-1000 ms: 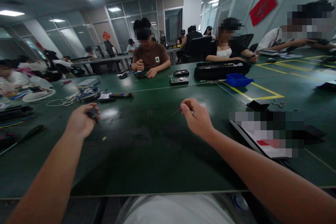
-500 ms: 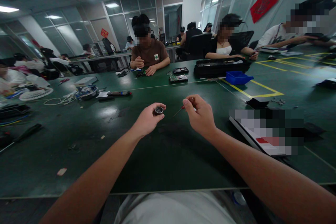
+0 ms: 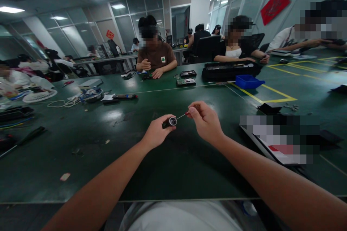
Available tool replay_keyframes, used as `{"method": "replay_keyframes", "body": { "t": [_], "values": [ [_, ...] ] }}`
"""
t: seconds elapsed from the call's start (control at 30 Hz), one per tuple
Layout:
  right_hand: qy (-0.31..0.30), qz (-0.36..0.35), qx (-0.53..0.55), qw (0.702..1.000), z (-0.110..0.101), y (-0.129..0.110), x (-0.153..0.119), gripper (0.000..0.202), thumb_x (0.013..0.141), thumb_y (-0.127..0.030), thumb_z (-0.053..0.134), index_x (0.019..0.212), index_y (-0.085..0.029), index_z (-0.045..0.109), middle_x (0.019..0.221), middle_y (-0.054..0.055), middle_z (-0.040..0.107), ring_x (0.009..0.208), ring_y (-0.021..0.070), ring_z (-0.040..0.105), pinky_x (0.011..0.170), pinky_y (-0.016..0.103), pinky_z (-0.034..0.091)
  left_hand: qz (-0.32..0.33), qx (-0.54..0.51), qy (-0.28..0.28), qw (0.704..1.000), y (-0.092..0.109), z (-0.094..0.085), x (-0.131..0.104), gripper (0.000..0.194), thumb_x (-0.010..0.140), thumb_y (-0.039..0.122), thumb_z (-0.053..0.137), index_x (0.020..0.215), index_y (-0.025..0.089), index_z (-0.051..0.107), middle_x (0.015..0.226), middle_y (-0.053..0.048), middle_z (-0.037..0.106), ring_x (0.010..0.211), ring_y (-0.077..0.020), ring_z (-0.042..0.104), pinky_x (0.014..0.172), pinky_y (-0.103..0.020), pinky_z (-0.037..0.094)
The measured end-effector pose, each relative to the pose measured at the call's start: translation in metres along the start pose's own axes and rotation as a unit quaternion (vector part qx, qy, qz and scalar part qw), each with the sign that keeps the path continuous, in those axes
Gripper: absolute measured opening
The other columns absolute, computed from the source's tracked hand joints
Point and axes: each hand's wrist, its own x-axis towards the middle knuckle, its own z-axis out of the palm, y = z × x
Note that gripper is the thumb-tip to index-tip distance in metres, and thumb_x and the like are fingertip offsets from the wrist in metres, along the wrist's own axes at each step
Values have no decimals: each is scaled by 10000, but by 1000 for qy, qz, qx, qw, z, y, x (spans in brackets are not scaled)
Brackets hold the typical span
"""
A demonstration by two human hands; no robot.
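Between thumb and fingers, my left hand (image 3: 156,132) grips a small dark cylindrical part (image 3: 169,122) with a pale ring around its open end. That end is turned toward my right hand (image 3: 206,121), which is closed around a screwdriver (image 3: 187,113). Its thin metal shaft points left and its tip is at the ring-shaped end; whether it touches inside I cannot tell. The red base of the handle shows, while the rest is mostly covered by my fingers. Both hands are held above the green table (image 3: 173,166).
Ahead sit two circuit-board units (image 3: 186,81), a long black device (image 3: 230,71) and a blue tray (image 3: 248,82). A book-like item (image 3: 273,148) lies at right. Cables (image 3: 90,95) and a tube-like tool (image 3: 125,96) are on the left. Co-workers sit across the table.
My left hand has moved right and tilted the cylindrical part so its open end faces the screwdriver. The screwdriver's shaft has swung up to meet that end.
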Motion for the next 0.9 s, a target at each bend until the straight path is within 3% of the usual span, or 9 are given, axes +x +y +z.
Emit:
{"method": "replay_keyframes", "body": {
  "t": [0.27, 0.43, 0.63, 0.8, 0.9],
  "values": [
    [-15, 3, -92, 996, -5, -7, 2, 254, 912, -447, 599, 843, -210, 655, 656, 3, 675, 571, 158, 609, 554, 290, 414, 20, 21, 11, 1000, -4, -1, -1, 414, 807, 225, 745, 1215, 247, 677, 1244, -48, 682, 1191, -250, 600, 1105, -416, 402],
    [-57, -18, -76, 995, -5, -5, 2, 111, 922, -253, 518, 957, -214, 616, 806, 18, 710, 707, 168, 649, 646, 294, 449, 27, 37, 17, 999, -6, -3, -1, 404, 806, 206, 743, 1203, 258, 686, 1232, -42, 687, 1183, -244, 604, 1091, -414, 413],
    [-46, 11, -112, 993, -3, -7, 3, 310, 982, -405, 457, 864, -206, 663, 696, 21, 675, 613, 172, 604, 581, 304, 388, 31, 42, 24, 998, -6, -4, -1, 400, 802, 203, 747, 1194, 252, 687, 1223, -45, 689, 1174, -243, 608, 1080, -412, 421],
    [-42, 5, -101, 994, -3, -7, 2, 232, 963, -272, 430, 1076, -205, 621, 776, 25, 676, 673, 180, 610, 612, 305, 402, 28, 44, 22, 998, -7, -4, -1, 413, 802, 206, 746, 1207, 255, 683, 1232, -48, 684, 1179, -250, 603, 1080, -417, 419],
    [-47, 3, -81, 996, -2, -7, 1, 238, 986, -327, 412, 1026, -213, 617, 774, 22, 660, 683, 179, 610, 624, 305, 413, 29, 45, 23, 998, -7, -4, 0, 417, 806, 219, 747, 1216, 255, 681, 1232, -49, 683, 1172, -252, 605, 1066, -414, 428]
  ]
}}
